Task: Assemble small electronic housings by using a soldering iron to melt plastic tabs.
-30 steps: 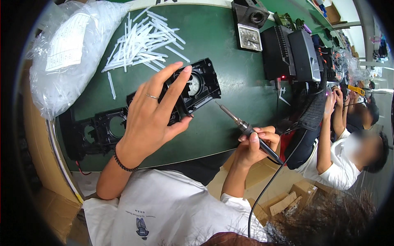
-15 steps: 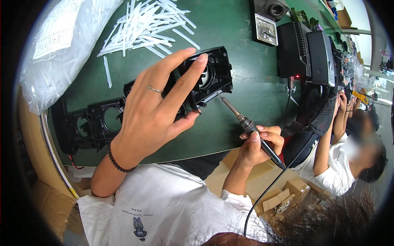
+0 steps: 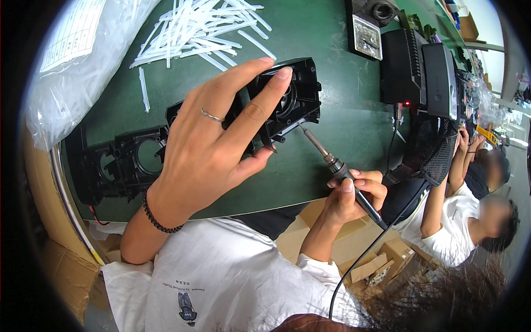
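Observation:
My left hand grips a long black plastic housing from above, its index and middle fingers spread over the right end and its thumb at the near edge. Round openings run along the housing, whose left part shows beyond my wrist; the hand hides the middle. A white strip lies along the near edge of the right end. In my right hand, closed around the handle, is a soldering iron. Its metal tip meets the right end of this strip or sits very close; contact cannot be made out.
Loose translucent white sticks are heaped on the green table beyond my left hand. A large plastic bag stands at far left. Black boxes and a tray are at right. The iron's cable trails toward me. Co-workers sit at right.
The view has shifted slightly, so the table items sit a little differently in it. Both hands keep their hold, and the iron's tip stays by the white strip.

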Available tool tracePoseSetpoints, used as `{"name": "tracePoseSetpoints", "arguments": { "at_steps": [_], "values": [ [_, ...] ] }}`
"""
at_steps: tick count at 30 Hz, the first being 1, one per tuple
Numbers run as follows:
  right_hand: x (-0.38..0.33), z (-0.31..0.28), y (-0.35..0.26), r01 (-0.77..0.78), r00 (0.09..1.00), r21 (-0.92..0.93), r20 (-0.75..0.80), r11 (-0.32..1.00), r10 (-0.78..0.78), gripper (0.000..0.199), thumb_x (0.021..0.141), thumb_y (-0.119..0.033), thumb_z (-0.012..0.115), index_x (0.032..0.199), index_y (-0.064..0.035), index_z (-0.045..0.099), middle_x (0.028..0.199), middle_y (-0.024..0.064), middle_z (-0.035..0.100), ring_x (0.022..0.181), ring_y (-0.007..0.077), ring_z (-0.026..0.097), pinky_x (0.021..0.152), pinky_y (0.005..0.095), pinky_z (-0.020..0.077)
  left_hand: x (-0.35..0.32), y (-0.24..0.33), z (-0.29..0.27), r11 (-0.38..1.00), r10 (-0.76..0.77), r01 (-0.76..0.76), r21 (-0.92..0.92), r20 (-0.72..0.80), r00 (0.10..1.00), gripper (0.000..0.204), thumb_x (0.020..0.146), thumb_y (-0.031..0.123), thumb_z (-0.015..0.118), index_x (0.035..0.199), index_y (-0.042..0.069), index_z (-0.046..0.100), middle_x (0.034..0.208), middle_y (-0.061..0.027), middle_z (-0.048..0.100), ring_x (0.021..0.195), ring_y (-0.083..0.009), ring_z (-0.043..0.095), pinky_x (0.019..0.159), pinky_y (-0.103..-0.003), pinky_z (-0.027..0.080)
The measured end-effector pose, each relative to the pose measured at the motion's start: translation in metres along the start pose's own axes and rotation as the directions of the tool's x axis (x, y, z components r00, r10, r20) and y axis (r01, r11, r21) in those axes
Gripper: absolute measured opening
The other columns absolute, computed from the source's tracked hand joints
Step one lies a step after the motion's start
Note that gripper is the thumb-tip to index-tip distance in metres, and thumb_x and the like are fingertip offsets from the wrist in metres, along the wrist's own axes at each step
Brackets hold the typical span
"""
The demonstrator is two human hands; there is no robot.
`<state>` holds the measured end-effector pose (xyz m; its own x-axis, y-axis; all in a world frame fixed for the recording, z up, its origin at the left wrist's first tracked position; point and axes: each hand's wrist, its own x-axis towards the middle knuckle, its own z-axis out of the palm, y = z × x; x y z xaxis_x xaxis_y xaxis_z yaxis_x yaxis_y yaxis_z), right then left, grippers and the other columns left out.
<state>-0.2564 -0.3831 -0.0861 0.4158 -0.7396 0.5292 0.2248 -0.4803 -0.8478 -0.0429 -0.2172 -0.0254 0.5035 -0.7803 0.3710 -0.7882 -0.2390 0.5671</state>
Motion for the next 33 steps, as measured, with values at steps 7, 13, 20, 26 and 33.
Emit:
{"name": "tracePoseSetpoints", "arguments": {
  "at_steps": [7, 13, 20, 26, 33],
  "values": [
    [-0.0022, -0.0037, 0.0037, 0.067, 0.998, -0.02, 0.003, 0.998, -0.067, 0.033, 0.088, -0.005, 0.083, 0.097, -0.0022, 0.051, 0.096, 0.0151, 0.058, 0.058, 0.0188, 0.065, 0.047, 0.0241, 0.0589, -0.0009, 0.0006, 0.0017, 1.0, 0.001, -0.001, 0.0, -0.003, 1.0, 0.097, 0.06, 0.006, 0.09, 0.152, 0.01, 0.059, 0.153, -0.0123, 0.056, 0.13, -0.0327, 0.06, 0.106, -0.043, 0.048],
    [-0.0051, -0.0063, 0.0041, 0.098, 0.995, 0.006, -0.001, 0.995, -0.098, 0.039, 0.086, -0.018, 0.09, 0.095, -0.0045, 0.055, 0.09, 0.0134, 0.064, 0.061, 0.016, 0.065, 0.053, 0.0274, 0.0609, -0.0012, -0.0004, 0.0017, 1.0, 0.009, -0.009, 0.003, -0.002, 1.0, 0.098, 0.06, 0.006, 0.09, 0.153, 0.01, 0.059, 0.154, -0.0119, 0.055, 0.131, -0.0321, 0.059, 0.106, -0.044, 0.048],
    [-0.0052, -0.0072, 0.0056, 0.096, 0.993, 0.013, 0.065, 0.995, -0.096, 0.039, 0.083, -0.023, 0.093, 0.09, -0.0079, 0.057, 0.086, 0.0123, 0.071, 0.063, 0.0169, 0.069, 0.055, 0.0269, 0.0598, -0.0001, -0.0016, 0.0008, 1.0, 0.002, -0.002, -0.002, 0.005, 1.0, 0.1, 0.06, 0.006, 0.09, 0.154, 0.011, 0.058, 0.154, -0.0116, 0.055, 0.132, -0.0321, 0.058, 0.107, -0.044, 0.048],
    [-0.0065, -0.0085, 0.004, 0.087, 0.993, 0.008, 0.083, 0.996, -0.088, 0.039, 0.082, -0.022, 0.094, 0.088, -0.0079, 0.058, 0.086, 0.0125, 0.071, 0.064, 0.0176, 0.071, 0.057, 0.0276, 0.0611, -0.0022, 0.0, 0.0, 1.0, -0.006, 0.006, -0.005, 0.003, 1.0, 0.099, 0.059, 0.006, 0.09, 0.153, 0.011, 0.059, 0.154, -0.0116, 0.055, 0.132, -0.0319, 0.058, 0.107, -0.044, 0.047],
    [-0.0064, -0.0086, 0.0031, 0.084, 0.991, 0.019, 0.102, 0.996, -0.086, 0.037, 0.082, -0.02, 0.093, 0.088, -0.007, 0.058, 0.086, 0.0136, 0.072, 0.067, 0.0181, 0.072, 0.06, 0.0287, 0.0628, -0.0019, 0.0008, -0.0008, 1.0, -0.006, 0.006, -0.007, 0.008, 1.0, 0.098, 0.059, 0.005, 0.089, 0.152, 0.01, 0.06, 0.153, -0.0115, 0.055, 0.131, -0.0317, 0.059, 0.107, -0.044, 0.047]
  ]
}}
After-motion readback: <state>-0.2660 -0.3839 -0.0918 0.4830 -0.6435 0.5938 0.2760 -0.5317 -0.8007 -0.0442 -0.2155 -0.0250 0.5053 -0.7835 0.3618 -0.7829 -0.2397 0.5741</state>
